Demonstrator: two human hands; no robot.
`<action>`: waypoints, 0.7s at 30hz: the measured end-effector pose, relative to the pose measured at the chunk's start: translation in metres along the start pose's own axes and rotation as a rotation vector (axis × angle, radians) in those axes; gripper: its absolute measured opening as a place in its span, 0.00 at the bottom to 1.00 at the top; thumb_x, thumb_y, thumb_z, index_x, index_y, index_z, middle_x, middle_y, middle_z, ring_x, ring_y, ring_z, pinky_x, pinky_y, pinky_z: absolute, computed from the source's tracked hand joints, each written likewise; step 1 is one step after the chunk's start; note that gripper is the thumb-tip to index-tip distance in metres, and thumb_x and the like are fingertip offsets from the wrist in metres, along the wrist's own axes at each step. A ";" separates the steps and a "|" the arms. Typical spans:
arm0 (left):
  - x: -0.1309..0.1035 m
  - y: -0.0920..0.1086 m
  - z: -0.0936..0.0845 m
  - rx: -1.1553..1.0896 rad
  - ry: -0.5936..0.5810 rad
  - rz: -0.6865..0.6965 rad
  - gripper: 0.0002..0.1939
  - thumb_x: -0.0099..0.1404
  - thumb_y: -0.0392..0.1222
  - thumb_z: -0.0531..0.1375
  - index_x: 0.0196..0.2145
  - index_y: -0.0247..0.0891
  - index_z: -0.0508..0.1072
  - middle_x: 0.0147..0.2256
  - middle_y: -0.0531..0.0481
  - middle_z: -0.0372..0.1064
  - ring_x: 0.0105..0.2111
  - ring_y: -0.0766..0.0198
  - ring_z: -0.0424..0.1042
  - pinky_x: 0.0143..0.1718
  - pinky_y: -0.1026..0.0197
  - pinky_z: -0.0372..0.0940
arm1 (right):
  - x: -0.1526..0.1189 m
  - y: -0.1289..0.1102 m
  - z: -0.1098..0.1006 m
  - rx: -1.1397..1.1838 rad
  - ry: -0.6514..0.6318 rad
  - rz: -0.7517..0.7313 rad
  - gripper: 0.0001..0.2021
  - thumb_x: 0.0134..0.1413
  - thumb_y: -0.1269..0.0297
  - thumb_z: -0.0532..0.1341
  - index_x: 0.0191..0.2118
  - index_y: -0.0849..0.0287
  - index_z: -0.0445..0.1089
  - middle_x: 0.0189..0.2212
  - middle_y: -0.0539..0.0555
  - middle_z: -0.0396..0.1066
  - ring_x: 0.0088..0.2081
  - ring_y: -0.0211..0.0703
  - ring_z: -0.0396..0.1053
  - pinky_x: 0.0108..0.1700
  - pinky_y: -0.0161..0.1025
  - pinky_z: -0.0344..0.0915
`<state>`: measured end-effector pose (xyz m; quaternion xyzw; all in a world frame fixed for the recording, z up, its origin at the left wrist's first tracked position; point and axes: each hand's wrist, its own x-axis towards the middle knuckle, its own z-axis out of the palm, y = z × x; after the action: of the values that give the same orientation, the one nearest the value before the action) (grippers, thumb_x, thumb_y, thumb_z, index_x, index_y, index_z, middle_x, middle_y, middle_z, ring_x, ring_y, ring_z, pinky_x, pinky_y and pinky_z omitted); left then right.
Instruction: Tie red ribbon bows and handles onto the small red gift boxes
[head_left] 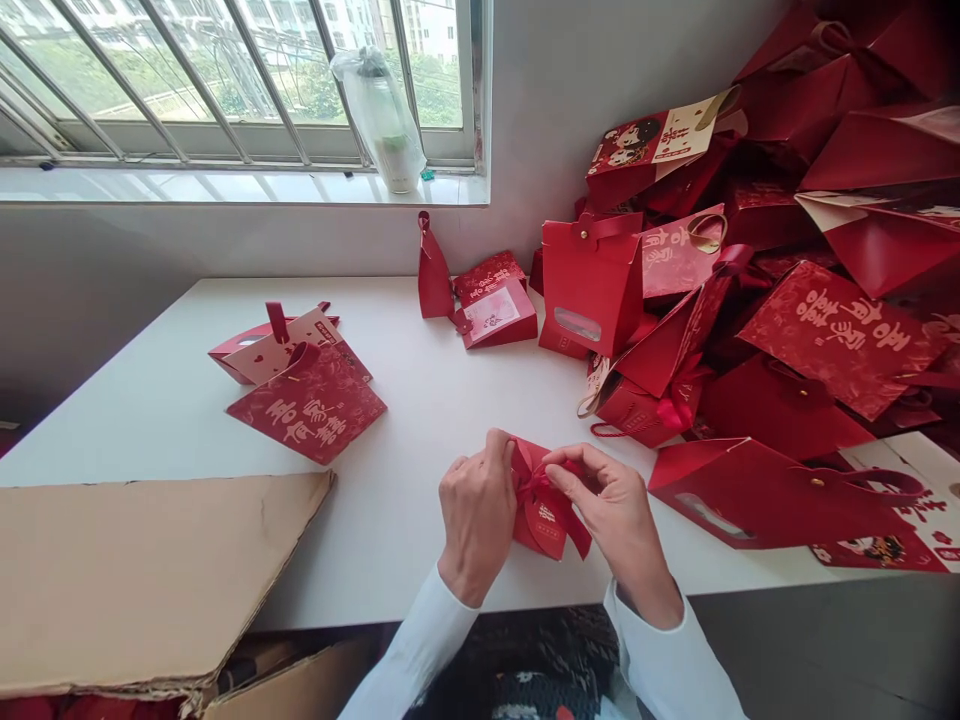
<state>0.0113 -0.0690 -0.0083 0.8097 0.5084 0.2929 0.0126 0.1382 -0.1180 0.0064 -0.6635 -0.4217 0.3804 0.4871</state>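
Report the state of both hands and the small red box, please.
Left hand holding red box at its side. Right hand pinching ribbon. Pile of red boxes to the right, apart from both hands.

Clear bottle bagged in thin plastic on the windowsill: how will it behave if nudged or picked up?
The clear bottle looks tall and narrow, so a high push would probably tip it. The thin plastic bag sits loose and wrinkled, so a grip may slip. Glass or plastic, I can't tell, so weight is uncertain.
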 end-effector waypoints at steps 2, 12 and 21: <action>0.000 0.000 0.000 -0.018 -0.014 -0.012 0.10 0.70 0.34 0.46 0.30 0.40 0.58 0.16 0.59 0.57 0.16 0.67 0.56 0.22 0.65 0.46 | 0.001 0.001 0.000 0.007 0.030 0.010 0.09 0.52 0.58 0.62 0.35 0.57 0.71 0.28 0.50 0.73 0.28 0.39 0.68 0.31 0.34 0.65; -0.002 -0.002 0.000 -0.140 -0.082 -0.100 0.09 0.71 0.38 0.44 0.31 0.41 0.56 0.18 0.60 0.54 0.16 0.69 0.49 0.20 0.68 0.45 | -0.006 -0.002 0.013 -0.168 0.254 -0.108 0.09 0.56 0.61 0.60 0.42 0.53 0.63 0.23 0.45 0.71 0.25 0.36 0.68 0.29 0.30 0.64; -0.003 0.000 -0.001 -0.182 -0.106 -0.122 0.09 0.71 0.37 0.44 0.31 0.41 0.55 0.18 0.61 0.53 0.16 0.70 0.48 0.19 0.68 0.45 | -0.007 0.005 0.011 0.086 0.222 -0.042 0.13 0.53 0.58 0.63 0.43 0.55 0.65 0.18 0.42 0.63 0.17 0.32 0.58 0.23 0.30 0.61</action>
<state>0.0100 -0.0720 -0.0094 0.7871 0.5268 0.2930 0.1308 0.1266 -0.1220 -0.0002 -0.6711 -0.3625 0.3120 0.5665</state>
